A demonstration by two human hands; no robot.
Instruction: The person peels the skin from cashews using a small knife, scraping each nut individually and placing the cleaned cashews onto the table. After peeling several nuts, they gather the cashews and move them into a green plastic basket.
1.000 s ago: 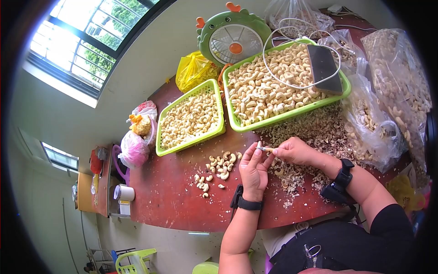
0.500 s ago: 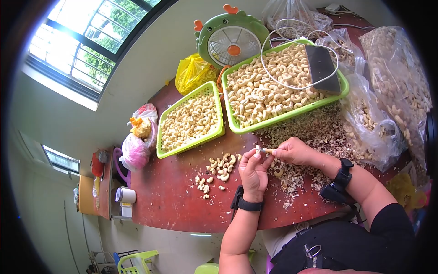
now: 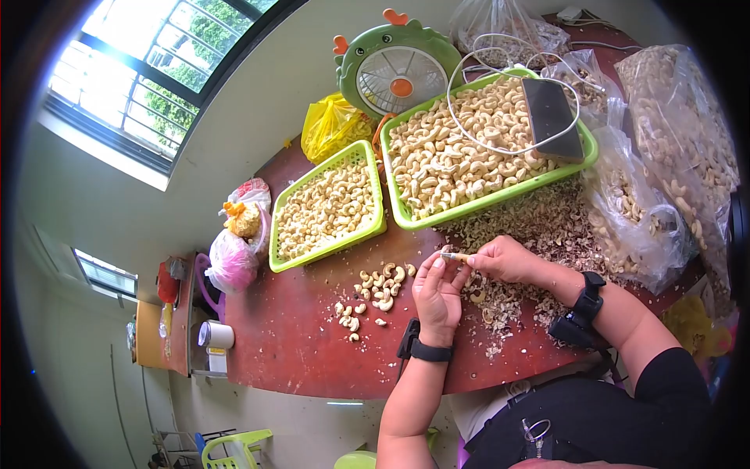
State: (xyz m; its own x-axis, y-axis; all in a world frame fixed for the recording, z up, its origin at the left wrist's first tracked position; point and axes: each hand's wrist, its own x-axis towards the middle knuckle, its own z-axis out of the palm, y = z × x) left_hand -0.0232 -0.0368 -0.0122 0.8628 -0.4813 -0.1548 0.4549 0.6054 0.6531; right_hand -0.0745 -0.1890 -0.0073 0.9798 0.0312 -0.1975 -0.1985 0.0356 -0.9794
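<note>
My right hand is closed around a small knife with a tan handle, its short metal blade pointing left. The blade's tip is at the fingertips of my left hand, which is turned palm up with its fingers pinched together. A cashew nut is held there, almost wholly hidden by the fingers. Left of my left hand, a loose group of peeled cashews lies on the red table. Brown skin scraps are spread under and behind my right hand.
Two green baskets hold cashews: a smaller one and a larger one, with a phone and white cable on top. Behind them stand a green fan and a yellow bag. Clear bags of cashews fill the right side.
The pale cashew that showed at my left fingertips is now mostly hidden as the fingers shifted slightly. The knife stays at the same place in my right hand.
</note>
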